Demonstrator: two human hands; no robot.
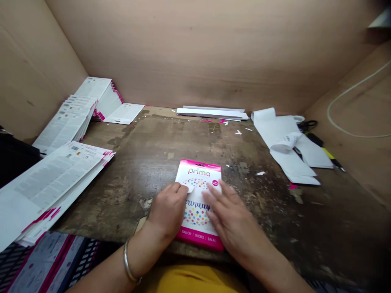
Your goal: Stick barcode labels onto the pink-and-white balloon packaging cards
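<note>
A pink and white balloon packet [198, 195] lies flat at the table's front edge, its "prima" lettering and coloured dots facing up. My left hand [169, 209] rests on the packet's left side, with the fingers closed in a pinch. A small white piece of paper [190, 189] sticks out at its fingertips; whether it is loose or part of the packet I cannot tell. Across the packet's right side lies my right hand [227, 213], slightly blurred, its fingers spread and nothing in them. The two hands cover part of the printed front.
Stacks of printed cards [61, 179] fill the left side of the table [146, 138]. Folded white strips [212, 113] lie by the back wall. At right are a curled white paper strip [279, 142], scissors [308, 124] and a yellow-black cutter [328, 152]. Paper scraps are scattered about.
</note>
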